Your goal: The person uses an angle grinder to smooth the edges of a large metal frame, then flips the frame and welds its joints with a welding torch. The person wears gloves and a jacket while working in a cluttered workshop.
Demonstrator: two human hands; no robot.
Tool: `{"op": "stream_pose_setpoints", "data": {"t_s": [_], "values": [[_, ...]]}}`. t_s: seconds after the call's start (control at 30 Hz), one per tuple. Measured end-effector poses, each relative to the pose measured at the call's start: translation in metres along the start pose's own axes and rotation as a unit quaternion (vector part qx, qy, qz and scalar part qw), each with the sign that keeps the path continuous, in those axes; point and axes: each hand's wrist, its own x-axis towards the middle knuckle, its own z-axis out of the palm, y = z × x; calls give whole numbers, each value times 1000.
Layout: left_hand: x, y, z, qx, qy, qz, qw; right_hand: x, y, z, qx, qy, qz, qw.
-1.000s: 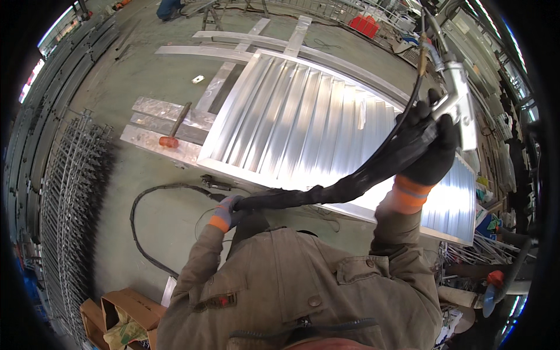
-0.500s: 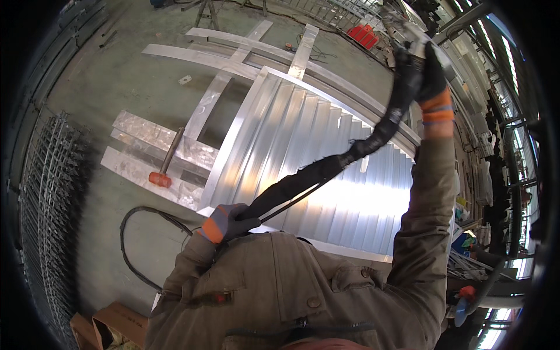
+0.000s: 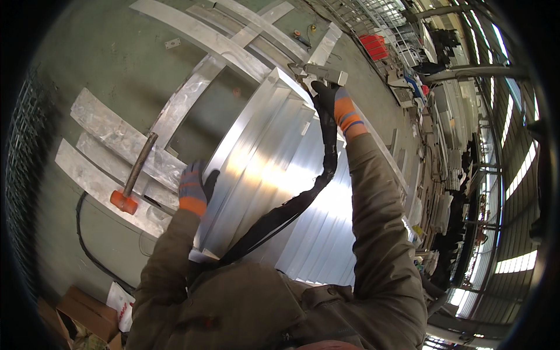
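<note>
My right hand [image 3: 338, 105], in a grey and orange glove with black fingers, grips a welding gun [image 3: 326, 74] with a grey metal head. The gun is over the far left corner of a framed, slatted aluminium panel [image 3: 277, 140]. From it a thick black-wrapped cable [image 3: 291, 204] runs back across the panel toward my body. My left hand [image 3: 197, 182], gloved alike, lies at the panel's left side with its thumb apart from the fingers, holding nothing. Whether it presses on the frame I cannot tell.
Flat metal bars [image 3: 195, 93] support the panel and stick out beyond it. An orange-headed mallet [image 3: 124, 201] lies on the left bars. Wire mesh [image 3: 26, 157] stands at far left, a cardboard box [image 3: 87, 312] at lower left. A red container [image 3: 373, 46] stands far right.
My right hand has brought the gun leftward and down to the panel's far corner. My left hand has let go of the cable and moved forward to the panel's left side.
</note>
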Motion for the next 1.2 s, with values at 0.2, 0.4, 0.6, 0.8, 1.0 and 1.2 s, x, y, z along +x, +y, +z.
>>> {"op": "stream_pose_setpoints", "data": {"t_s": [0.2, 0.4, 0.6, 0.8, 1.0, 1.2], "values": [[54, 6, 44, 141, -166, -171, 961, 20, 34, 51, 122, -5, 94, 988], [55, 11, 43, 153, -137, -141, 969, 29, 67, 73, 158, 8, 111, 981], [58, 11, 48, 185, -144, -158, 959, 34, 77, 78, 153, 9, 109, 982], [57, 11, 48, 179, -143, -156, 961, 44, 85, 83, 176, -3, 94, 980], [58, 12, 47, 170, -140, -161, 962, 48, 90, 88, 207, -8, 105, 973], [59, 16, 45, 167, -143, -162, 962, 50, 92, 86, 230, -8, 96, 968]]}}
